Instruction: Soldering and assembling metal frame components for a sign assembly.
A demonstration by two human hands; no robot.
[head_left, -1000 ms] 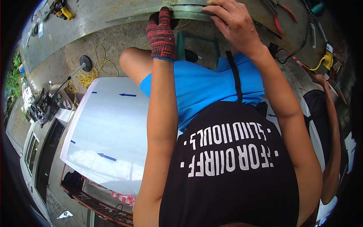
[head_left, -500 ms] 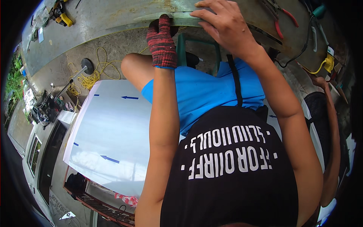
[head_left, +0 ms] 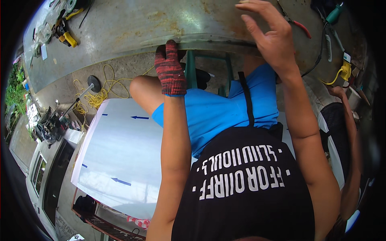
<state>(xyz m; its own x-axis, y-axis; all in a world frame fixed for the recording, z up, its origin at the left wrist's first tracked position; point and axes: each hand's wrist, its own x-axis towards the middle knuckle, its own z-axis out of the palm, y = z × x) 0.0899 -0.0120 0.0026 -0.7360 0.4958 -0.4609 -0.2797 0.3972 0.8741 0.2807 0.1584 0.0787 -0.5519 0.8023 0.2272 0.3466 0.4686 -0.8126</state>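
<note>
A person in blue shorts (head_left: 225, 104) works at a metal-topped table (head_left: 132, 28), the left hand (head_left: 171, 72), in a red-and-black knit glove, closed over the near edge of a narrow metal strip (head_left: 209, 41), one digit on top and the rest hidden. The bare right hand (head_left: 277, 40) is spread wide to the right of the glove, thumb well apart from the fingers, gripping nothing visible; whether its fingertips touch the surface cannot be told. The strip lies along the table's near edge, running under the left hand's upper digit. With one hand closed on it, the strip could slip or twist should that grip loosen, and a sharp edge could cut the bare palm if it slid along it. Its long axis runs left to right across the body, one end pointing past the glove, the other toward the right wrist. Beyond the right hand lie red-handled pliers (head_left: 302, 29); far left of the glove, a yellow-handled tool (head_left: 70, 39).
</note>
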